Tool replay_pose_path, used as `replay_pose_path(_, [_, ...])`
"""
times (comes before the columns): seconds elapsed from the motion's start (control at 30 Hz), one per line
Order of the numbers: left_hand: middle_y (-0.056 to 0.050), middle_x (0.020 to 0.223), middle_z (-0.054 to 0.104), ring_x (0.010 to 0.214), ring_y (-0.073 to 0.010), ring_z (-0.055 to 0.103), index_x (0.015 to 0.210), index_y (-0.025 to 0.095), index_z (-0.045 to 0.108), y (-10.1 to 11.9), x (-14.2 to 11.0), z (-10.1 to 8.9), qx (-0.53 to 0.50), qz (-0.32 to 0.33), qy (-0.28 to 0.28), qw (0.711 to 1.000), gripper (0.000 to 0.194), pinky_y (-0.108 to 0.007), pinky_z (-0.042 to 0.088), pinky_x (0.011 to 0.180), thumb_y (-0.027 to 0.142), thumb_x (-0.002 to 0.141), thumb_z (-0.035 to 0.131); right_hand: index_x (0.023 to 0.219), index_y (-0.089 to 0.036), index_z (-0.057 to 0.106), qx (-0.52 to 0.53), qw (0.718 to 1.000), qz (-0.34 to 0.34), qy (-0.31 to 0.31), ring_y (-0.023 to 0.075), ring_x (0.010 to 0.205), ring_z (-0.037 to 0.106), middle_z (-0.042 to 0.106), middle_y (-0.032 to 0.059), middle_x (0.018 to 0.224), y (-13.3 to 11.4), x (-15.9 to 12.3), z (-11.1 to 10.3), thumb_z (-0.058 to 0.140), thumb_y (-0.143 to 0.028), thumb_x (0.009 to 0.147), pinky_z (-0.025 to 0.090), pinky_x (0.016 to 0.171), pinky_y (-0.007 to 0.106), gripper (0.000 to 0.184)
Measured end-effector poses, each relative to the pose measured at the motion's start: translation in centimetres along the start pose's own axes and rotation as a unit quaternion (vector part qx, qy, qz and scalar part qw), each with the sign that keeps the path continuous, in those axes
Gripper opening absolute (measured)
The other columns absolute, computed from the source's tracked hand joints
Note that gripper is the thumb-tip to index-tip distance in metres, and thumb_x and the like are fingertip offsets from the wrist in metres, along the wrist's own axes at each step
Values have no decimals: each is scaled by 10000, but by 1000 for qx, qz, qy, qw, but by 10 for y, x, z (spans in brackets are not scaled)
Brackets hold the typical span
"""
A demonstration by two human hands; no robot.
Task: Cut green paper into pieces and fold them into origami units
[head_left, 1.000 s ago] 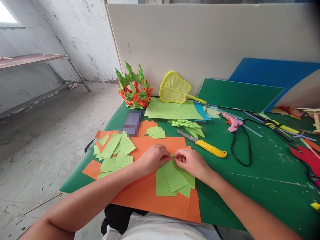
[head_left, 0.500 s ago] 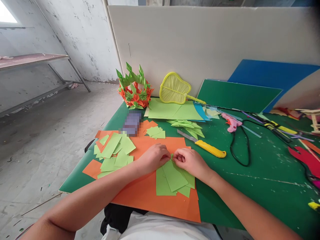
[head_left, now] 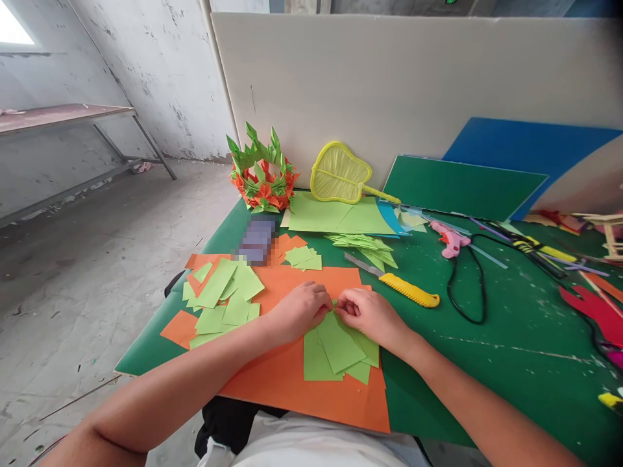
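My left hand (head_left: 306,307) and my right hand (head_left: 363,310) meet over the orange sheet (head_left: 272,370), fingertips pinched together. A small piece of green paper shows between them, mostly hidden by the fingers. Just below my hands lies a loose stack of green paper pieces (head_left: 335,350). More green paper rectangles (head_left: 219,285) are scattered to the left of my left hand. A yellow utility knife (head_left: 409,289), blade out, rests beyond my right hand. Folded green paper pieces (head_left: 365,245) lie in a pile behind the orange sheet.
At the back stand a green and orange folded-paper ring (head_left: 263,178) and a yellow fan (head_left: 341,172). A pink glue gun (head_left: 450,239) with a looped black cord lies right. A blurred dark rectangular object (head_left: 257,240) sits at the left. Boards lean behind the green table (head_left: 487,376).
My left fingers have curled slightly at the pinch. My right hand keeps nearly the same place, and the things on the table have not moved.
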State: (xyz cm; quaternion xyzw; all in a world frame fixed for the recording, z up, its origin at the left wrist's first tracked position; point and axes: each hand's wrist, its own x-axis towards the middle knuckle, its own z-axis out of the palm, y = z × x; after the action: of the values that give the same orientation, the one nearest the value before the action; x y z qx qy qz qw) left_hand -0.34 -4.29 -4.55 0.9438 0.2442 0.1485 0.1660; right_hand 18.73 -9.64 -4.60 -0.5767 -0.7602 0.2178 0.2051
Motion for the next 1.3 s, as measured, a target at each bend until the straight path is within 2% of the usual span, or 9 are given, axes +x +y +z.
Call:
replay_pose_path(0.3, [-23,839,629,789,-149,561,898,192,709,-13,-1,-3,-64,2,-5,998,317,-234,461,723,6,710,533,723,-208,529,4,1000,9,-9,119,561,478,498,-40,623,0,-2,-3,584,-151,808,326,500,228,116])
replay_pose_path(0.63, [-24,808,624,761,-141,557,815,172,686,-10,6,0,-84,-14,10,996,127,-247,439,722,162,845,563,737,-203,553,26,999,21,-10,126,596,497,531,-25,660,3,-2,-2,595,-166,831,342,523,234,109])
replay_pose_path(0.83, [-23,848,629,803,-148,572,865,185,688,-12,4,-2,-106,-31,-17,994,135,-245,446,748,122,829,575,747,-203,563,21,1000,18,-1,128,594,492,548,-16,682,5,-2,0,592,-185,849,336,522,241,107])
replay_pose_path(1.03, [-24,862,630,794,-134,588,875,187,690,-12,5,-6,-113,-36,-16,993,237,-233,458,743,62,847,491,747,-205,555,11,1000,13,2,131,596,494,557,-14,685,3,-3,-1,592,-188,851,338,528,243,112])
replay_pose_path(1.3, [-13,806,645,783,-151,580,827,174,659,-8,8,1,-77,-37,3,996,129,-261,453,748,114,824,545,748,-202,547,9,1000,13,0,131,608,494,564,-15,696,4,-3,-2,597,-187,857,338,538,244,121])
